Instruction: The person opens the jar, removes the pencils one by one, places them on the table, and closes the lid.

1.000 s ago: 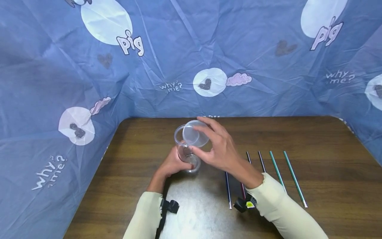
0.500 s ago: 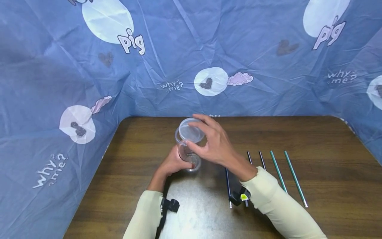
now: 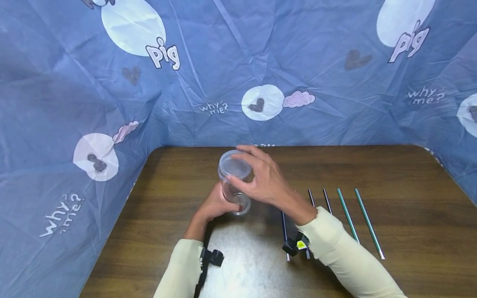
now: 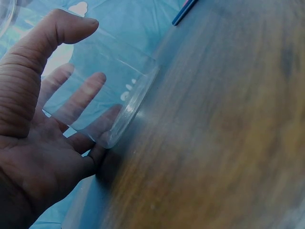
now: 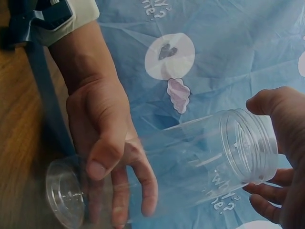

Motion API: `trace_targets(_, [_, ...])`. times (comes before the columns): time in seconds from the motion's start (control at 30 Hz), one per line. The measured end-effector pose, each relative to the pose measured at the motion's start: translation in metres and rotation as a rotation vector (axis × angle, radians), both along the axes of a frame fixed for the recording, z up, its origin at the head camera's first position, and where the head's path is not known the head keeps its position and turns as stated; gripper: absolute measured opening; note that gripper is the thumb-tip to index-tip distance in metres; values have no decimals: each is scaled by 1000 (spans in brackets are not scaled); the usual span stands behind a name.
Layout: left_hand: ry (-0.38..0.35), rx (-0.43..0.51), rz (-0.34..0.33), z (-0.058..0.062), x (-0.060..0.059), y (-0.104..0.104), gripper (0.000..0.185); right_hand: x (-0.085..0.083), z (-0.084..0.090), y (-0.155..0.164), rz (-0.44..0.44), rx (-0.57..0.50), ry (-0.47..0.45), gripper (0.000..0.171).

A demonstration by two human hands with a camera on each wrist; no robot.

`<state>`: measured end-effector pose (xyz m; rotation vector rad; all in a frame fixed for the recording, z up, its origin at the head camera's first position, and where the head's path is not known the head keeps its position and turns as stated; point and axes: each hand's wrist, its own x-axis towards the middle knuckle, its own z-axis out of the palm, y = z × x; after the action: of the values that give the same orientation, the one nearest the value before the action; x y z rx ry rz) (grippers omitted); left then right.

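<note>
In the head view my left hand [image 3: 216,203] grips a clear plastic jar [image 3: 232,188] low on its side, thumb across the front. The jar stands upright on the table and looks empty. Over its mouth, my right hand [image 3: 264,178] holds a round translucent lid [image 3: 234,164] by the edge, thumb on the near side and fingers on the far side. The lid sits right at the rim, about level. From the right wrist, the screw thread [image 5: 245,145] of the jar shows between thumb and fingers. The left wrist view shows fingers through the jar wall [image 4: 114,71].
Several pencils lie side by side to the right: teal ones [image 3: 367,219] and dark ones [image 3: 285,236], partly under the right forearm. The brown wooden table [image 3: 164,186] ends at a blue printed cloth [image 3: 208,74] hanging behind and at the sides.
My right hand has carried the lid leftward, from tilted beside the jar's mouth to nearly level over it. The left hand and the jar have stayed put.
</note>
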<state>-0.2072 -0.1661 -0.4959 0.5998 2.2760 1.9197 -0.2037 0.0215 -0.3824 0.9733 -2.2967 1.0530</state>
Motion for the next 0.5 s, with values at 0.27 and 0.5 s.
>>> trace_targets(0.27, [-19,0,5,16,8,2,75,1,-4,-4,17,6,-5,47])
trace_targets(0.5, [-20,23,-9,-3,-1,-1,78,0,-7,-6,19,-7,28,48])
